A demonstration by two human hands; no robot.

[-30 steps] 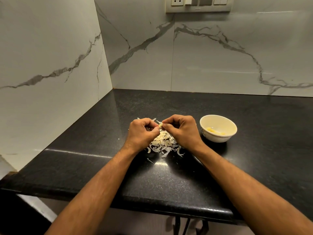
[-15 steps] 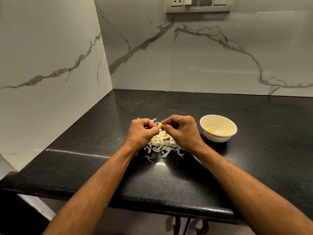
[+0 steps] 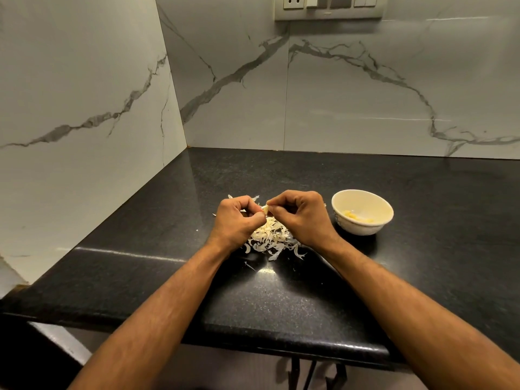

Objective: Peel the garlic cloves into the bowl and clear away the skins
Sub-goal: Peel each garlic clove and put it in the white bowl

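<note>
A small pale garlic clove (image 3: 265, 209) is pinched between the fingertips of both hands. My left hand (image 3: 237, 220) holds it from the left with curled fingers. My right hand (image 3: 299, 216) picks at it from the right with thumb and forefinger. Under and between the hands lies a heap of white garlic skins (image 3: 270, 239) on the black counter. A cream bowl (image 3: 362, 211) stands just right of my right hand, with a few peeled yellowish cloves (image 3: 355, 216) at its bottom.
The black stone counter (image 3: 309, 291) runs into a corner of marble-patterned walls at left and back. Its front edge is close to me. A switch and socket panel (image 3: 329, 7) sits high on the back wall.
The hands stay over the skin heap and shift only slightly. The clove shows a little more between the fingertips now.
</note>
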